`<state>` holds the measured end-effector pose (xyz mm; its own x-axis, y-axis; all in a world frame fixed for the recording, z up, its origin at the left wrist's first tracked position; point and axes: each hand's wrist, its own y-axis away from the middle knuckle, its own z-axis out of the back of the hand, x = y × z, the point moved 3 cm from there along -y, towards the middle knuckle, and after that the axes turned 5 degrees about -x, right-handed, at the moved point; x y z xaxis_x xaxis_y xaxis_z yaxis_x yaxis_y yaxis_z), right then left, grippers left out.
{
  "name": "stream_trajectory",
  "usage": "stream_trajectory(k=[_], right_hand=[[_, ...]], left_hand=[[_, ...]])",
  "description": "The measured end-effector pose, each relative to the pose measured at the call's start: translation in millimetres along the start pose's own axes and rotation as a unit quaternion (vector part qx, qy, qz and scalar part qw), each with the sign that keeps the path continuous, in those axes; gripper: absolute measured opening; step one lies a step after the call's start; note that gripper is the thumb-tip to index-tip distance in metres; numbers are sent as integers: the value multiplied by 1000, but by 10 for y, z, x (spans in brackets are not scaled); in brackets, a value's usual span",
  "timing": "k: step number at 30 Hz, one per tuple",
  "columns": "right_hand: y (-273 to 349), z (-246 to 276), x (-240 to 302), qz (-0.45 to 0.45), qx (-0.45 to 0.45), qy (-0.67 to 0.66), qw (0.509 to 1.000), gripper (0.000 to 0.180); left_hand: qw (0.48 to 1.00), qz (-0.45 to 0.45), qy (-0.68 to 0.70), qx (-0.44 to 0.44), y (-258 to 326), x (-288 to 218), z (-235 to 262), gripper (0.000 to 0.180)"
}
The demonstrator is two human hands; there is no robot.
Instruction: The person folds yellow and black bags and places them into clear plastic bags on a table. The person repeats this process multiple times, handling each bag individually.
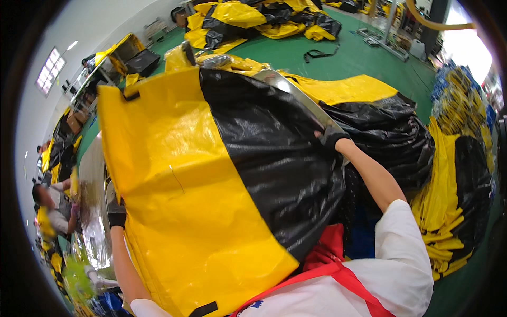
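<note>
A large sheet of glossy woven plastic, half yellow and half black (211,174), is stretched wide between the person's two hands and fills the middle of the view. The left hand (116,214), in a dark glove, grips the yellow edge; its fingers curl behind the fabric, so whether they pinch or only hook it cannot be told. The right hand (331,137), also dark-gloved, closes its fingers over the black edge at the far side.

Just beyond the right fingers lie a crumpled heap of black plastic sheeting (391,137) and, further right, a stack of folded yellow-and-black pieces (454,211). Beyond the sheet, a green floor (338,58) carries another pile of yellow-and-black material (259,18). Left of the left fingers runs a shiny silver table edge (95,211), and beyond it a seated person (50,206) works, blurred. The sheet hides whatever lies beneath it.
</note>
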<state>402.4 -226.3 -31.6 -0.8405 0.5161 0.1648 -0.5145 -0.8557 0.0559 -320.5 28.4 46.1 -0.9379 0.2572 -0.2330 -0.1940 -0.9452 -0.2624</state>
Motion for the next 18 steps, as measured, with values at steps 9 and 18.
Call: stream_trajectory(k=[9,18], right_hand=[[-9,4,1128,341,-170,150,912,70],[-843,712,3043,404,-283,104,863,86]], left_hand=[[931,-363,-13,-36,651,-2872,-948,76],[936,-319,24,146,961,-3166,-1744,61]])
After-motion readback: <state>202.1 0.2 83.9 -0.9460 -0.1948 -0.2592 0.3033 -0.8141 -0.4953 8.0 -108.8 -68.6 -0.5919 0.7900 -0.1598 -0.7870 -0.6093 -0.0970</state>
